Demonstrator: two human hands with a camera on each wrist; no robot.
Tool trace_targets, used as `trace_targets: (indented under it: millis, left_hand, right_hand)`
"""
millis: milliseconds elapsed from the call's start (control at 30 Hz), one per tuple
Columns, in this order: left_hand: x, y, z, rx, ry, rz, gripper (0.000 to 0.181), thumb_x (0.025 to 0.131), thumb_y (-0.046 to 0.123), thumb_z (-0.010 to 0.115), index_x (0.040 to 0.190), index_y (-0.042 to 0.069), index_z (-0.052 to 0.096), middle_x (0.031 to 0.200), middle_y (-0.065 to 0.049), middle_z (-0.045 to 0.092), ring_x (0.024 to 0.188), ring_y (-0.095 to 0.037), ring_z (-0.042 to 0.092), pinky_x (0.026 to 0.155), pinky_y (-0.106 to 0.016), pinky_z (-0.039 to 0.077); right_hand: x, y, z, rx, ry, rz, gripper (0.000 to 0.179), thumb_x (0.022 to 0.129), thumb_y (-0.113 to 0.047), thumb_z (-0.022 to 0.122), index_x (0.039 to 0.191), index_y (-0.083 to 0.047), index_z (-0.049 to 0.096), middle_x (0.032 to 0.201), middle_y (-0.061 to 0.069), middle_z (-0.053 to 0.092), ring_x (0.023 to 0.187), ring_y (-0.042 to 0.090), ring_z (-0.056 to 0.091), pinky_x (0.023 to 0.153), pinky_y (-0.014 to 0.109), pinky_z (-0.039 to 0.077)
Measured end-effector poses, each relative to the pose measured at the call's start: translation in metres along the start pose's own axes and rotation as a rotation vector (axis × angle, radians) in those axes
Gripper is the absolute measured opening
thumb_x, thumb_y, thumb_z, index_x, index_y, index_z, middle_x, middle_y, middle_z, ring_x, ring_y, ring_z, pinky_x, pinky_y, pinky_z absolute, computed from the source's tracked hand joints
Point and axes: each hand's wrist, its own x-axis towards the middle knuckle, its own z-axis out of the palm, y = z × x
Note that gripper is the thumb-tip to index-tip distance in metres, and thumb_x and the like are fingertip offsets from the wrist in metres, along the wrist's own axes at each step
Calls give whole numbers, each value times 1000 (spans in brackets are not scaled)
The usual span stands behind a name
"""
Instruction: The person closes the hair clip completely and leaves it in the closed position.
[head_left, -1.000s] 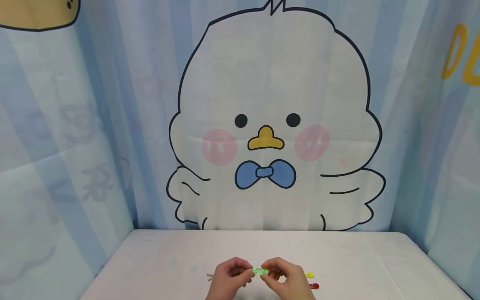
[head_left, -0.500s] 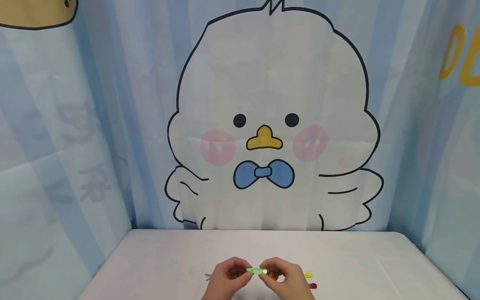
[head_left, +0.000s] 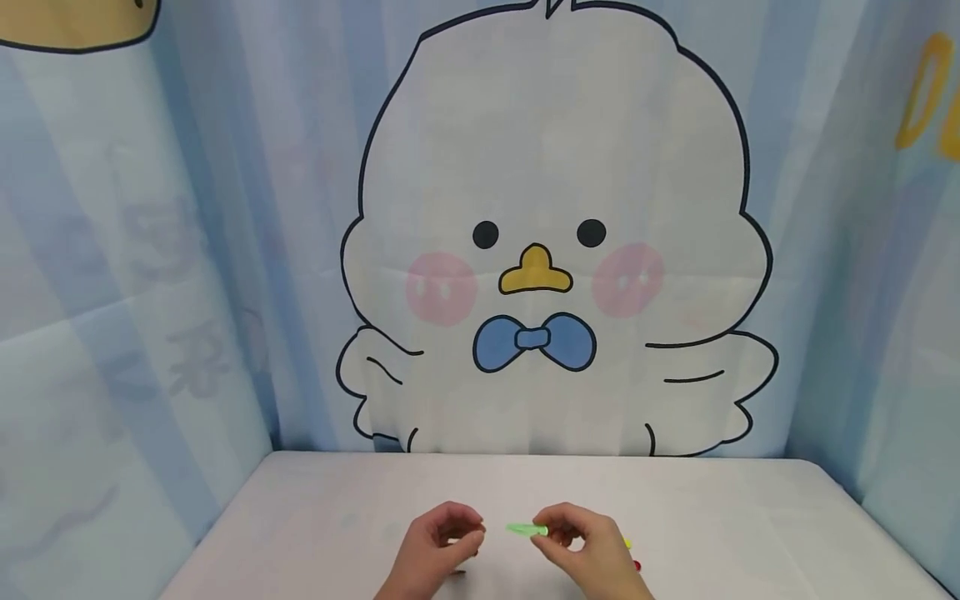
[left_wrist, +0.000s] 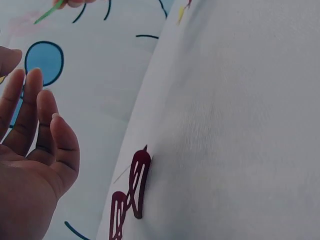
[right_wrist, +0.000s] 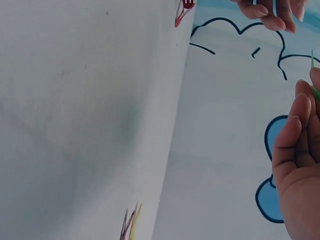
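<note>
Between thumb and fingertips, my right hand (head_left: 588, 546) pinches one end of a light green snap hair clip (head_left: 522, 528), its narrow end pointing left above the table. My left hand (head_left: 431, 546) hovers a short way to the left of the clip, fingers loosely curved and holding nothing. The left wrist view shows that hand's spread fingers (left_wrist: 64, 145), apart from the green clip (left_wrist: 47, 12) near the top edge. In the right wrist view most of the green clip is hidden behind the right hand (right_wrist: 300, 150).
Dark red snap hair clips (left_wrist: 140, 182) lie on the white table (head_left: 337, 500) below the left hand. Beside the right hand, a yellow clip (head_left: 627, 543) and a red clip (head_left: 637, 566) partly show. A curtain with a cartoon chick (head_left: 540, 400) hangs behind the table.
My left hand has let go of the green hair clip and moved left, away from it. The right hand keeps the clip and has shifted slightly right.
</note>
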Motion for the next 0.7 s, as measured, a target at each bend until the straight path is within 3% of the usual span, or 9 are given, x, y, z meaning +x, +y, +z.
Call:
trace_targets:
  millis: [133, 233, 367, 600, 700]
  left_hand:
    - [-3, -5, -12, 25, 14, -23, 23, 93, 12, 72, 109, -4, 66, 99, -7, 70, 91, -21, 65, 78, -33, 54]
    - [-4, -8, -21, 67, 25, -44, 21, 93, 12, 71, 109, -2, 67, 100, -7, 69, 91, -21, 65, 79, -33, 55]
    - [-3, -11, -36, 131, 30, -46, 22, 93, 12, 71, 110, -2, 67, 100, -6, 69, 89, -20, 63, 79, -33, 54]
    - [-5, -11, -54, 230, 34, -51, 21, 93, 12, 72, 109, -1, 67, 98, -5, 70, 87, -20, 60, 77, -36, 51]
    - [-5, -13, -57, 247, 35, -67, 20, 93, 12, 72, 107, -1, 68, 97, -4, 69, 86, -20, 59, 77, -36, 51]
  right_hand:
    - [-3, 7, -6, -29, 44, -125, 20, 80, 2, 82, 92, -9, 72, 80, -5, 67, 66, 5, 57, 60, 26, 51]
    - [-4, 10, -11, -45, 62, -153, 21, 79, 3, 82, 92, -10, 72, 79, -6, 66, 66, 6, 57, 59, 26, 50]
    - [-5, 7, -21, -78, 74, -74, 20, 79, 1, 83, 91, -11, 72, 77, -9, 64, 65, 7, 57, 60, 26, 50]
    - [-4, -2, -37, -105, 38, 214, 16, 82, -7, 83, 93, -9, 72, 80, -5, 64, 70, 9, 56, 65, 26, 50]
    - [-8, 0, -42, -116, 36, 237, 16, 81, -6, 83, 93, -8, 72, 81, -4, 64, 70, 10, 56, 65, 26, 50]
